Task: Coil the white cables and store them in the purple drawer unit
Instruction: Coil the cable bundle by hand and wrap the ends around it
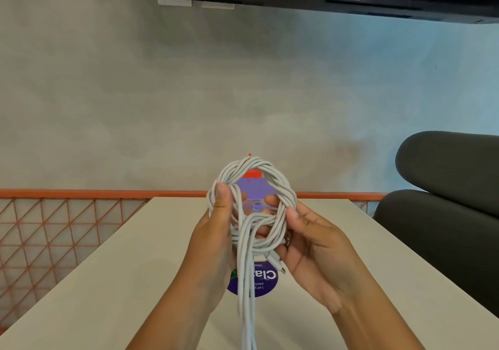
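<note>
Wound into a twisted, roughly round ring: white cables (251, 172). Stand upright in mid-air, gripped at the left rim by the left hand (216, 233) and pinched at the right rim by the right hand (313, 247). Trail several loose strands straight down (plug end dangling by the right palm). Frame the purple drawer unit (252, 187), seen farther back through the opening.

the cables (283, 187) are seen as plain white. through their loop a purple drawer unit (252, 187) is glimpsed, topped by a red-orange block (253, 173). the table (108, 282) is coloured pale beige and bears a round purple sticker (266, 282) lettered in white. an orange railing (54, 228) is filled with a triangular lattice. the chair (445, 214) is dark grey, the wall (189, 93) mottled grey shading to blue.
</note>
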